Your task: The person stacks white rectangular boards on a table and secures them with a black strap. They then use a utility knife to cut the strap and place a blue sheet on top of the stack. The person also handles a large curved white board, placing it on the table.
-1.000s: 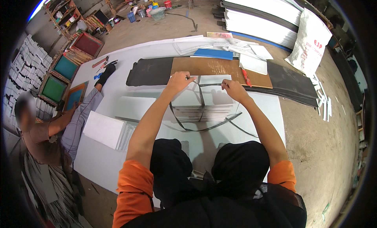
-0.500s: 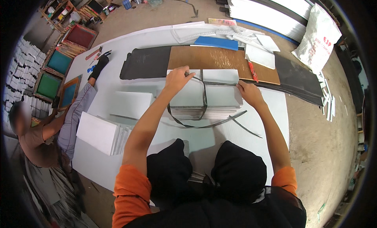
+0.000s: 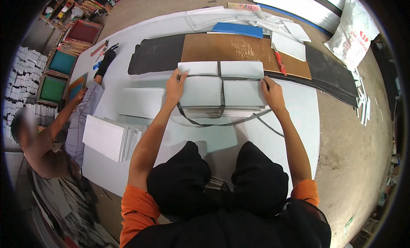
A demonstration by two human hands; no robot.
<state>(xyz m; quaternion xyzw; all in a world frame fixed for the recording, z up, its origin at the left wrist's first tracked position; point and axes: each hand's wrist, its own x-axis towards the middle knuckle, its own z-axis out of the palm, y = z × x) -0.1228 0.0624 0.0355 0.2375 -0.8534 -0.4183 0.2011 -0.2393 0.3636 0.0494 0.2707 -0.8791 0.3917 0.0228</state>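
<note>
In front of me lies a stack of white rectangular sheets (image 3: 200, 91). A dark strap (image 3: 222, 92) runs over it from front to back, and a crosswise length spans its top, making a cross. At the stack's left edge, my left hand (image 3: 175, 86) is closed on the strap. My right hand (image 3: 273, 94) pinches the strap at the right edge. A loop of strap hangs below the stack's near side, and a loose length trails to the right.
A brown board (image 3: 239, 53) on dark sheets (image 3: 156, 58) lies beyond the stack, with a red cutter (image 3: 280, 63) on it. More white sheets (image 3: 109, 139) are at left, near a seated person (image 3: 45, 150). A white sack (image 3: 353, 30) stands far right.
My left hand has moved left and down from above the stack to its left edge, drawing the strap straight across the top. The seated person's arm has reached forward.
</note>
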